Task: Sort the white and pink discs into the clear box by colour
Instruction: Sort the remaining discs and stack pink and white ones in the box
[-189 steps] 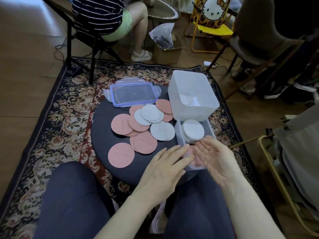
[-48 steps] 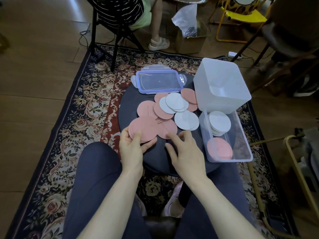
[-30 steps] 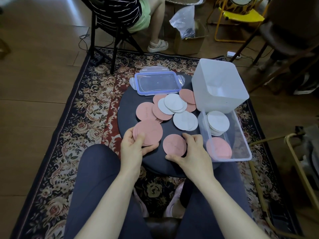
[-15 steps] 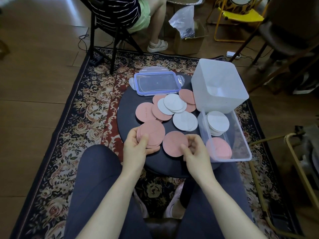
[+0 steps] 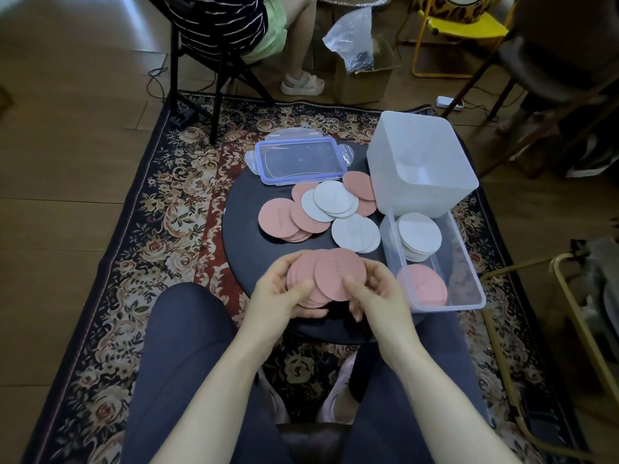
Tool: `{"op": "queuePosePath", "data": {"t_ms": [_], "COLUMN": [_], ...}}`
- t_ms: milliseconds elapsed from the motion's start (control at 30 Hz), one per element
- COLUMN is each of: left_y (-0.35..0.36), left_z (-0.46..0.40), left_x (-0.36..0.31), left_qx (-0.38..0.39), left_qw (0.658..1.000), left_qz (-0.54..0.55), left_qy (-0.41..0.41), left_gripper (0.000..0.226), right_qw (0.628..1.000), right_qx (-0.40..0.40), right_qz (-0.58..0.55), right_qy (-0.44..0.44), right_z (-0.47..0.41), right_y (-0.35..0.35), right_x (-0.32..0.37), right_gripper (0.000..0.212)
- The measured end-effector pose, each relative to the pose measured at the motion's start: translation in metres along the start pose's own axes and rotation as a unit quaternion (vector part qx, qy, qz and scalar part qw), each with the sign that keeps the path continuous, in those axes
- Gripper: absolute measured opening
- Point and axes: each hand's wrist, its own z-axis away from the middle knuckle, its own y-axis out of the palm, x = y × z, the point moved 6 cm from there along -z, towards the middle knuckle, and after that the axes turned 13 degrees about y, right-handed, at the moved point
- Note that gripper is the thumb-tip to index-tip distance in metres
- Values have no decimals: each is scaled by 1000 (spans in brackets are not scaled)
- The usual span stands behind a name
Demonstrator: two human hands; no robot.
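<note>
Pink discs (image 5: 326, 276): fanned stack held above near table (image 5: 248, 259) edge, pinched between left hand (image 5: 284, 293) and right hand (image 5: 375, 293), thumbs on top. Judged thin, light, slightly flexible, prone to sliding apart. Grip by rims; square up before lowering into box (image 5: 469, 272).

I'm looking into a home living room: a dark floral-patterned woven rug (image 5: 160, 209) on brown wood plank flooring (image 5: 67, 135), a small round black table (image 5: 254, 252), a brown upholstered chair (image 5: 552, 72), and a yellow metal-framed child's chair (image 5: 459, 28).
</note>
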Motion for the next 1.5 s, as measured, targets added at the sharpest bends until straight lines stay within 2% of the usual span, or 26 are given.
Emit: {"op": "queuePosePath", "data": {"t_ms": [267,367,433,500,533,600,667,700,867,1000,1167,1300,1400,1500], "left_y": [12,16,17,15,14,12,11,10,5,9,13,12,16,24], "left_z": [5,4,5,5,6,9,11,12,12,11,11,13,15,18], "left_x": [-1,-2,-6,-15,-21,-31,-33,-31,-20,-15,-12,-14,-21,-31], "left_qx": [54,66,65,45,30,7,7,9,33,47,42,30,17,-7], "left_qw": [998,995,987,950,918,831,764,755,842,848,842,843,853,886], "left_qz": [-14,-51,-121,-263,-341,-484,-560,-567,-462,-448,-456,-446,-420,-358], "left_qy": [22,50,87,161,203,274,320,329,276,280,286,299,308,294], "left_gripper": [42,39,42,39,35,28,28,28,32,41,48,42,36,36], "right_qw": [998,994,991,990,988,982,975,972,964,947,927,926,945,965], "right_qx": [28,24,15,2,-7,-21,-28,-34,-56,-63,-100,-100,-87,-74], "right_qz": [47,99,117,111,115,139,164,175,185,223,281,286,231,144], "right_qy": [4,-35,-66,-92,-104,-126,-144,-154,-185,-222,-228,-225,-214,-206], "right_z": [3,6,8,9,9,10,10,11,16,18,21,24,30,38], "right_y": [7,10,11,10,9,7,6,5,-1,1,1,-1,-5,-14], "right_x": [-5,-1,1,4,5,6,7,7,8,3,-3,-1,4,14], "right_gripper": [11,10,14,17,17,17,18,19,29,39,52,48,39,30]}}
